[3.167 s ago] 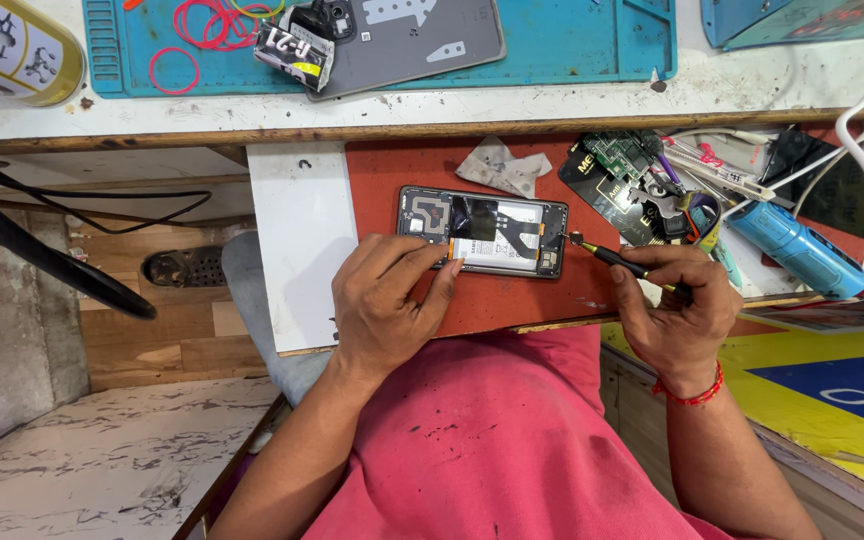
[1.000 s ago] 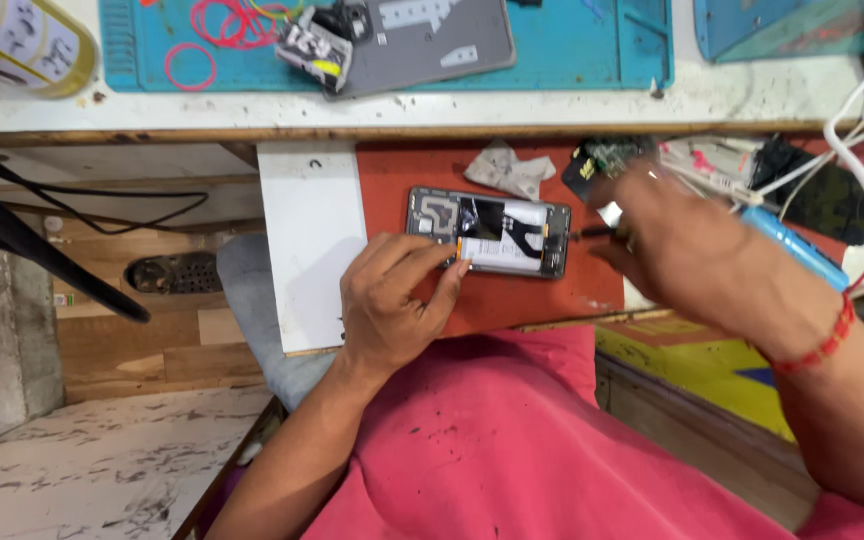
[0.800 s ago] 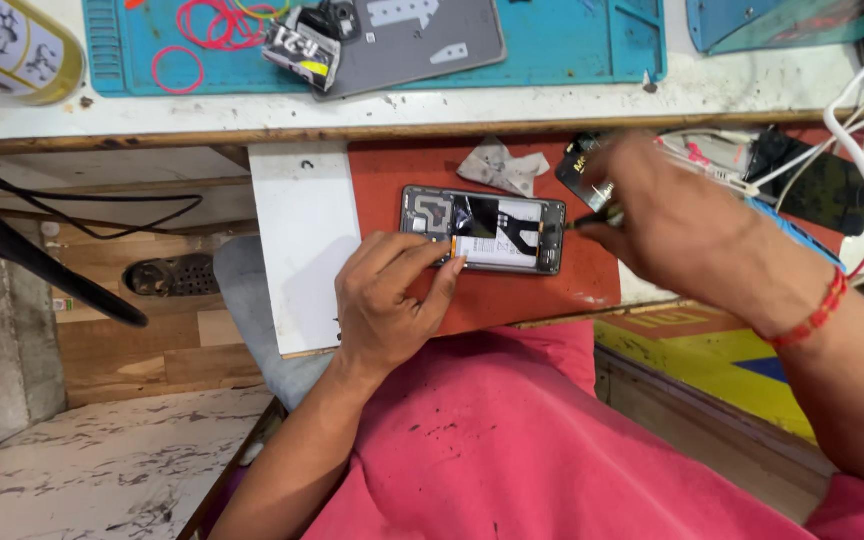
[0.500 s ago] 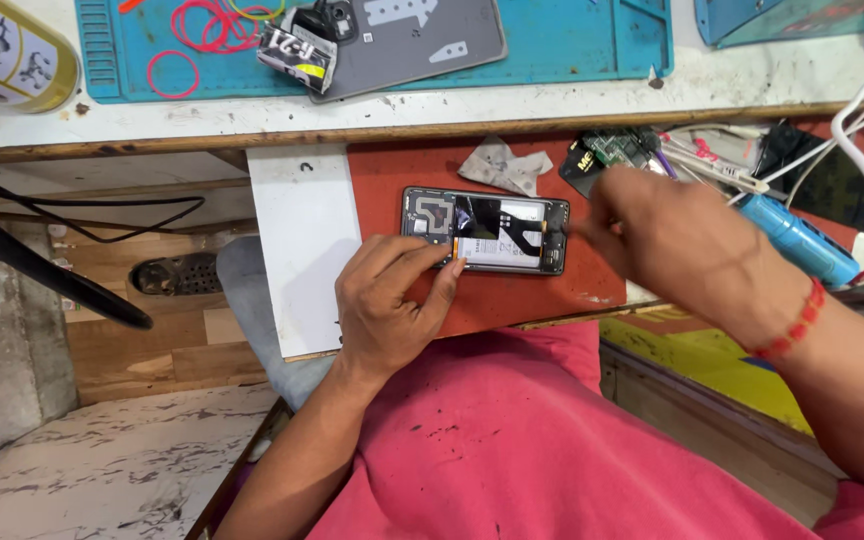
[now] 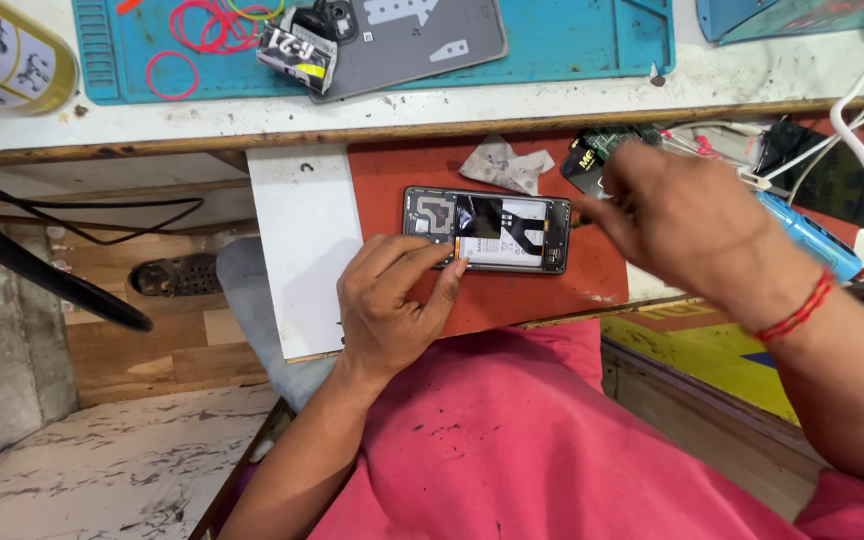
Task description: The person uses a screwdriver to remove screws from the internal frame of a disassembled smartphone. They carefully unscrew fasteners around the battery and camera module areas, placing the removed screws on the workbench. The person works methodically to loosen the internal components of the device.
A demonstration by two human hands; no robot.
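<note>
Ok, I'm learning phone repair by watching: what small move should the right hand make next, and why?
Probably bring the right hand back left to the opened phone. The left hand pins the phone's near edge on the red mat, its insides exposed, while the right hand hovers blurred just past its right end.

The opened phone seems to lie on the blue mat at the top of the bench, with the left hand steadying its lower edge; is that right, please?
Not quite. The head view shows the opened phone lying on the red mat, not the blue mat, which lies further back. The left hand does steady its lower edge.
</note>
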